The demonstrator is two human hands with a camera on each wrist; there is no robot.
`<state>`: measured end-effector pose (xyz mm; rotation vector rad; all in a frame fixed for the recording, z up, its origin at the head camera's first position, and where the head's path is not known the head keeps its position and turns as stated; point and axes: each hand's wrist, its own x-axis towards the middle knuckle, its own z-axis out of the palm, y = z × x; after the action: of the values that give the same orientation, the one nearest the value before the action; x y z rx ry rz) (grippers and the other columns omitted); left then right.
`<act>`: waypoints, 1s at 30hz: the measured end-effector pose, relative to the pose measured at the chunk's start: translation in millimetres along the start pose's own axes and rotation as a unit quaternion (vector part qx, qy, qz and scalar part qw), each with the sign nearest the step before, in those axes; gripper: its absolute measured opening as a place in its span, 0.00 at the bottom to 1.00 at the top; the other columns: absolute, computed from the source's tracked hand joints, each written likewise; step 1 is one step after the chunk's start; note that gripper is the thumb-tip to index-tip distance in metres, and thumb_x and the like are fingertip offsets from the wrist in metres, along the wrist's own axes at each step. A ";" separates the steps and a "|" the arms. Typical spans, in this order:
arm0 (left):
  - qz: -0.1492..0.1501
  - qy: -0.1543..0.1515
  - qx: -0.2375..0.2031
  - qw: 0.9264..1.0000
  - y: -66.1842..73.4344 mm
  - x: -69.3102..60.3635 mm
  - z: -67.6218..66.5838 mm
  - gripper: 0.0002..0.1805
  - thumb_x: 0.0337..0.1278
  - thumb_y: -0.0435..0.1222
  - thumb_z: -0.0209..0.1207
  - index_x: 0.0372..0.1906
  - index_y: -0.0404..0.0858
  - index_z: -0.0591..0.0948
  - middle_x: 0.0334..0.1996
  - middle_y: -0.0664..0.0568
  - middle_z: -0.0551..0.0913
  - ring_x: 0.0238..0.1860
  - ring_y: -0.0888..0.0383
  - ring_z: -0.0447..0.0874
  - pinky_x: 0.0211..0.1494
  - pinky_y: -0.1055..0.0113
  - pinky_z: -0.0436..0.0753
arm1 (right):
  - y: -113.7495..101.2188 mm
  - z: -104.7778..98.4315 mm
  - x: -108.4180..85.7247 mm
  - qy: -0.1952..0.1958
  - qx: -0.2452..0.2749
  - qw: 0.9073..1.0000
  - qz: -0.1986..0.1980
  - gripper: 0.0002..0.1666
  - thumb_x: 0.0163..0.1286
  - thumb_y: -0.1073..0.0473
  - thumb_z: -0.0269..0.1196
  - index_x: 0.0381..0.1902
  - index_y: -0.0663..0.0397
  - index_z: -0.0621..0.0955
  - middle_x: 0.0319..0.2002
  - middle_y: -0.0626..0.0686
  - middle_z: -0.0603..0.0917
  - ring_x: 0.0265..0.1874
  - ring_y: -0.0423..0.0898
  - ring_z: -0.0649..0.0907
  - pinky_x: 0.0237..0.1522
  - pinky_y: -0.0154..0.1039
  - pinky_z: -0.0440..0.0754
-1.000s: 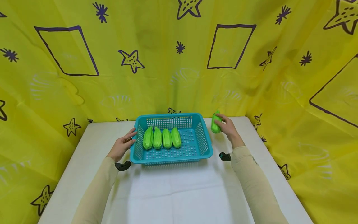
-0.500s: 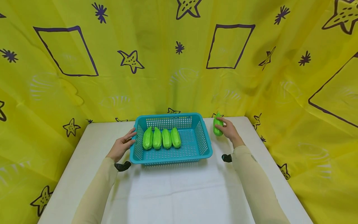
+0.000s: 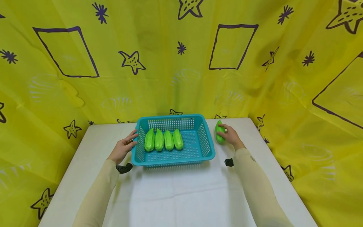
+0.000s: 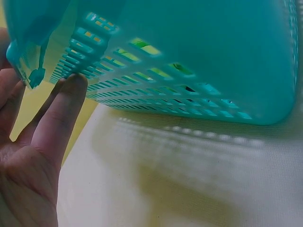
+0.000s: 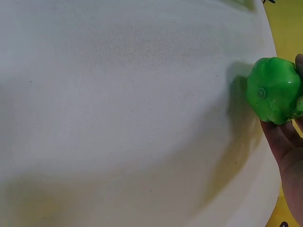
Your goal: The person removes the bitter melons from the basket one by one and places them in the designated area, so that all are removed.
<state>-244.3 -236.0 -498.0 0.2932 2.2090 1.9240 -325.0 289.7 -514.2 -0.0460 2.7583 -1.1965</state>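
Observation:
A teal basket [image 3: 174, 163] with perforated walls holds several green ridged vegetables [image 3: 159, 140] side by side in its left part. My left hand [image 3: 121, 149] touches the basket's left side; in the left wrist view the thumb of that hand [image 4: 33, 165] presses the outer wall [image 4: 189, 38] and other fingers reach the rim. To the right of the basket, my right hand [image 3: 231, 136] grips another green vegetable [image 3: 219, 131] between thumb and fingers. The right wrist view shows the blunt end of this vegetable [image 5: 272, 90], with the hand [image 5: 293, 165] around its far side.
The basket stands on a white table [image 3: 175, 195] near its back edge. Yellow curtains [image 3: 158, 85] with printed stars and frames rise behind and along both sides. A dark device sits at each wrist, the left one [image 3: 124, 168] close to the basket's front left corner.
My right hand has moved toward the front of the table with the green vegetable, after a small shift to the right. The left hand and the basket keep their places.

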 end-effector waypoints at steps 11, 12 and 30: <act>-0.004 0.006 0.006 1.000 -13.3 5.9 -2.2 0.30 0.73 0.36 0.53 0.74 0.35 0.62 0.78 0.54 0.49 0.77 0.47 0.44 0.71 0.40 0.57 | 2.1 7.0 1.9 -0.005 -0.038 0.999 -0.004 0.32 0.74 0.56 0.58 0.72 0.58 0.66 0.70 0.70 0.62 0.64 0.68 0.66 0.65 0.62 0.65; -0.004 0.007 0.009 1.000 -13.5 5.8 -2.4 0.30 0.72 0.37 0.53 0.74 0.35 0.62 0.78 0.55 0.49 0.77 0.48 0.45 0.71 0.40 0.57 | 1.9 7.2 2.4 -0.005 -0.040 0.999 -0.006 0.32 0.74 0.56 0.58 0.72 0.58 0.66 0.70 0.70 0.62 0.64 0.68 0.66 0.65 0.62 0.65; 0.002 0.006 0.019 1.000 -13.5 6.0 -4.0 0.31 0.72 0.40 0.54 0.74 0.35 0.62 0.78 0.55 0.49 0.77 0.46 0.45 0.71 0.40 0.58 | -1.8 11.7 5.4 0.011 -0.032 0.999 -0.007 0.32 0.74 0.57 0.58 0.71 0.64 0.65 0.68 0.72 0.64 0.67 0.67 0.64 0.67 0.61 0.63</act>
<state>-251.4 -239.9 -510.9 0.2933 2.2572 1.8917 -328.8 279.6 -521.5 -0.0577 2.8197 -1.1173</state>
